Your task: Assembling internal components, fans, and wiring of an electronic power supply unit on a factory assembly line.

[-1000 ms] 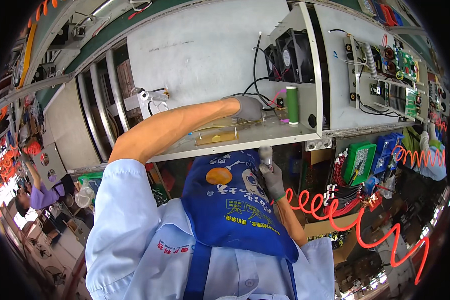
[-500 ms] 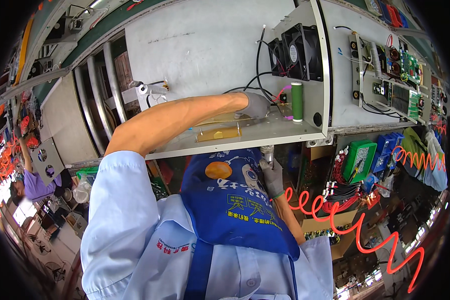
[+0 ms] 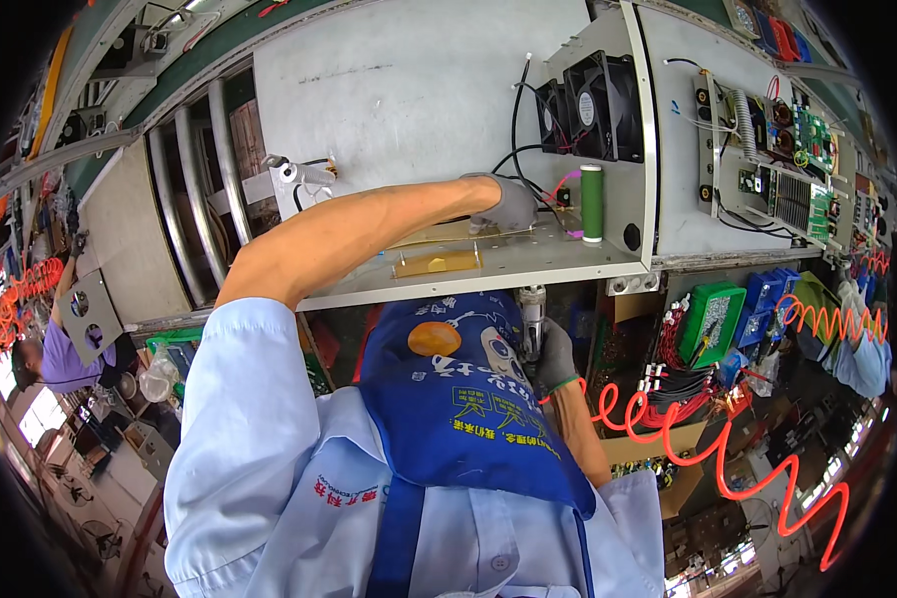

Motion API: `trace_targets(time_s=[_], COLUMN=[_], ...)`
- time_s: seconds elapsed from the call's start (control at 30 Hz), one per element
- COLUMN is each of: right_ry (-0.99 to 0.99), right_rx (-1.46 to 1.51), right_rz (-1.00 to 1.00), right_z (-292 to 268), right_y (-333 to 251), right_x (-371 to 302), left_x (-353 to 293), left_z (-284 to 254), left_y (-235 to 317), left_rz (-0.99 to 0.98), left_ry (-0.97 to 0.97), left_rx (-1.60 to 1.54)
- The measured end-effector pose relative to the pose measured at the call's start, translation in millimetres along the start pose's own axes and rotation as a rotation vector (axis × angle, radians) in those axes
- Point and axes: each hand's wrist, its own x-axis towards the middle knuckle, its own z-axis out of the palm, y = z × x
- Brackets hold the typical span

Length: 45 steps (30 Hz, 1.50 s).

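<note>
My left hand (image 3: 511, 204), in a grey glove, reaches into a grey metal chassis (image 3: 528, 276) beside the near wall. Its fingers curl downward and look closed; what they hold, if anything, is hidden. My right hand (image 3: 555, 360), also gloved, is closed round a silver air screwdriver (image 3: 532, 321). The tool stands upright just below the chassis's near edge, in front of my apron (image 3: 439, 399). A green cylindrical resistor (image 3: 592, 203) stands to the right of my left hand, with pink and black wires beside it. An amber-coloured patch (image 3: 439, 263) lies on the near wall.
Two black fans (image 3: 603, 105) sit at the chassis's right end. Circuit boards (image 3: 817, 140) lie farther right. A red coiled hose (image 3: 683, 448) hangs at my right, near a green bin (image 3: 713, 321) of small parts. Metal rollers (image 3: 191, 194) lie left; a co-worker (image 3: 70, 359) holds a plate.
My right hand has shifted slightly right, and more of the air screwdriver shows. The coiled hose has swung a little right. My left hand stays almost in place.
</note>
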Motion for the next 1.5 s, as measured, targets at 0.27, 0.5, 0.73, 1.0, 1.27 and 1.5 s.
trace_targets(time_s=[0.27, 0.5, 0.73, 1.0, 1.27, 1.5], right_ry=[-0.127, -0.205, -0.049, -0.028, 0.004, 0.126], right_rx=[-0.188, -0.365, -0.628, -0.619, -0.674, -0.812], right_rz=[-0.194, -0.476, -0.7, -0.695, -0.717, -0.696], right_z=[-19, 1, 9, 5, 16, -9], right_y=[9, 6, 13, 14, 3, 9], right_x=[16, -11, -5, 1, -18, -21], left_x=[19, 10, 26, 33, 21, -23], left_z=[8, 1, 7, 7, 1, -8], left_y=[-11, -3, -13, -17, -5, 3], left_rz=[0.125, 0.169, 0.309, 0.343, 0.343, -0.161], left_ry=[0.037, 0.03, 0.063, 0.05, 0.029, 0.028], left_rx=[0.321, 0.398, 0.629, 0.642, 0.661, -0.577])
